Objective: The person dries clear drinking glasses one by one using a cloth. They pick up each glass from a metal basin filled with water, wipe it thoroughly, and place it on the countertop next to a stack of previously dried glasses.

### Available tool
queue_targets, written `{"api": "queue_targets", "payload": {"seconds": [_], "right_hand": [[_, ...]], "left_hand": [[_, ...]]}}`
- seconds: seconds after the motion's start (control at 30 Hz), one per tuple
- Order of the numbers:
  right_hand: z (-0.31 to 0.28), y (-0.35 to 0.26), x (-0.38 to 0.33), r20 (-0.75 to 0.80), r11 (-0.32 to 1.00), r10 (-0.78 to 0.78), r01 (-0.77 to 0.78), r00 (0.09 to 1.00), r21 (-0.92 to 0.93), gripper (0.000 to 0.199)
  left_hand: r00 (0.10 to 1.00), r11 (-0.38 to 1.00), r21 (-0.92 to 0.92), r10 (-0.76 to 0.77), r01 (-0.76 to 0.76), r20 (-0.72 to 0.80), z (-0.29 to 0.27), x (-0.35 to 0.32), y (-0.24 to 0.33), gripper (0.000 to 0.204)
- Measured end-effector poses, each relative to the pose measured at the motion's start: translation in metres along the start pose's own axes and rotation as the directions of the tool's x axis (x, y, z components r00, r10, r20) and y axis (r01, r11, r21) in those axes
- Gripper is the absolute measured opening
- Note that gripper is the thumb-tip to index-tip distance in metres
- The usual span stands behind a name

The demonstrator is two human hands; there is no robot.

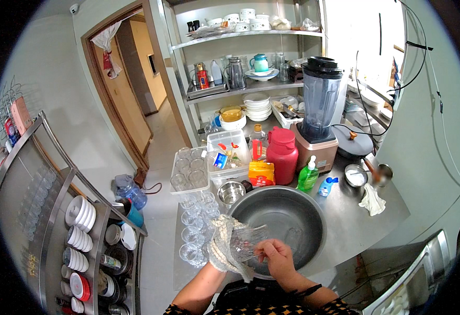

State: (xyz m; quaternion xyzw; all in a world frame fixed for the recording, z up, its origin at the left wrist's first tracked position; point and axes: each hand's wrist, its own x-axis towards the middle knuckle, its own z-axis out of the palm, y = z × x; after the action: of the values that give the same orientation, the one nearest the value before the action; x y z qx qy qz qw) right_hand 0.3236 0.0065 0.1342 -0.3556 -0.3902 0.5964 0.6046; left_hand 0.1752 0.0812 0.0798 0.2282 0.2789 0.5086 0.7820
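A knitted, light-coloured cloth [223,242] with thick braided strands is draped over my left hand [216,266] and hides its fingers. Through the cloth, that hand grips a clear drinking glass [248,240] lying on its side above the near left rim of a big dark grey basin [314,215]. My right hand [276,258] is closed, its thumb and fingertips pinching the glass at its right end. Inside the basin a clear glass-like shape shows faintly. Several clear glasses [192,233] stand in rows on the steel table, left of the cloth.
Behind the basin stand a steel bowl [231,192], a yellow-orange packet [261,173], a red jug [282,156], a blender [320,110] and a green pump bottle [308,176]. A plastic bin [177,189] of glasses is at the back left. A white rag [371,200] lies right.
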Motion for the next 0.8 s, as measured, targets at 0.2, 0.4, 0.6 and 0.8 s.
{"api": "queue_targets", "payload": {"seconds": [0.2,0.4,0.6,0.8], "right_hand": [[-0.005,-0.003,0.008,-0.044,0.94,0.158,-0.137,0.986,0.313,0.021],[-0.01,-0.008,0.01,-0.028,0.879,-0.235,0.2,0.972,-0.432,0.016],[0.0,-0.01,0.009,0.187,0.525,-0.357,0.362,0.915,-0.77,0.01],[-0.009,-0.011,0.007,0.343,0.427,-0.404,0.507,0.848,-0.749,0.009]], "left_hand": [[0.969,0.968,0.153,0.17,-0.199,0.18,-0.005,0.009,0.014,0.038],[0.955,0.985,0.096,0.114,-0.145,0.276,0.036,-0.007,0.035,0.027],[0.873,0.356,0.802,0.286,-0.48,0.396,0.024,-0.015,0.002,0.024],[0.791,-0.1,0.804,0.143,-0.586,0.594,0.023,-0.009,0.006,0.03]]}}
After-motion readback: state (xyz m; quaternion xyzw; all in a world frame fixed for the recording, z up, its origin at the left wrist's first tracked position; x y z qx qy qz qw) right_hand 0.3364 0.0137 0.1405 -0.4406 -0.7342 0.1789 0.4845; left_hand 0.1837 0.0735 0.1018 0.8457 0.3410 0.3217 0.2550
